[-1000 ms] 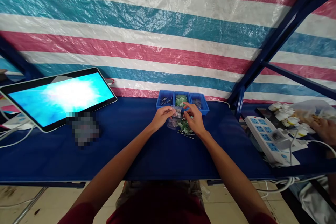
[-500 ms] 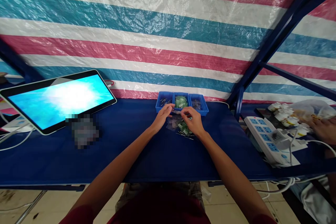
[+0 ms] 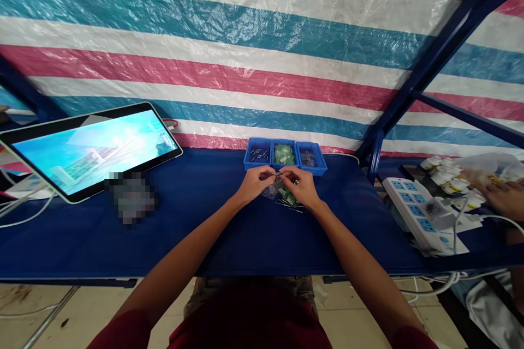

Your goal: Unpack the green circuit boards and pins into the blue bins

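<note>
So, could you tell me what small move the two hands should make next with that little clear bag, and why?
Probably press the small clear plastic bag closed along its top. The left hand and right hand pinch it between fingertips just in front of the three blue plastic bins, above loose bags and green parts on the blue table cloth. Whether it is filled is too small to tell.

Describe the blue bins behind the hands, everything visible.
The blue bins are three small open-top trays, plastic by the look, standing side by side in a row that touches edge to edge on the blue table, near the striped tarp. The left one holds small dark metal pins, the middle one green pieces, the right one darker bits too small to tell. They sit upright. Neither hand touches them: left hand and right hand are just in front.
</note>
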{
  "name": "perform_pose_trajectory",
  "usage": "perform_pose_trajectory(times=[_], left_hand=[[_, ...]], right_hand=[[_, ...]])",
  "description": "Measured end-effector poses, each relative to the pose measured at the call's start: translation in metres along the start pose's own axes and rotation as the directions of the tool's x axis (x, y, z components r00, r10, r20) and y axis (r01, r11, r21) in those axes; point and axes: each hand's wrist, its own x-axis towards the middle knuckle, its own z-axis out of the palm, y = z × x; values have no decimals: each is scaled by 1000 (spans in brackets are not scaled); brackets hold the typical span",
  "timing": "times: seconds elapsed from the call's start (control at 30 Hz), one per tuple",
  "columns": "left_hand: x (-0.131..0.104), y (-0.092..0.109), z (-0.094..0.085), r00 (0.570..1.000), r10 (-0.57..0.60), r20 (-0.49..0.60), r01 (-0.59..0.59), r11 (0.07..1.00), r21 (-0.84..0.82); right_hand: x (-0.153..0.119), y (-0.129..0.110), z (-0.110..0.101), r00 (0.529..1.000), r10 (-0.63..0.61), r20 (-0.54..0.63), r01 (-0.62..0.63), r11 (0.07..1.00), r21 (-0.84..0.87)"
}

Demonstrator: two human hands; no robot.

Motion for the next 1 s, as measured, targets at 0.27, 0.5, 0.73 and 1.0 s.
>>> perform_pose_trajectory(times=[0.27,0.5,0.73,1.0], left_hand=[[2,-1,2,995,-102,24,105,974,-203],[3,-3,-1,971,-212,112,237,920,-312],[7,-2,-4,967,-254,-9,234,901,-365],[7,-8,-13,968,-188,-164,165,975,-146]], right_hand=[[-1,2,-2,985,-169,40,171,984,-48],[1,4,-1,980,-197,-17,194,975,-113],[4,4,-1,996,73,-43,-68,993,97],[18,16,-18,763,554,-335,-207,699,685]])
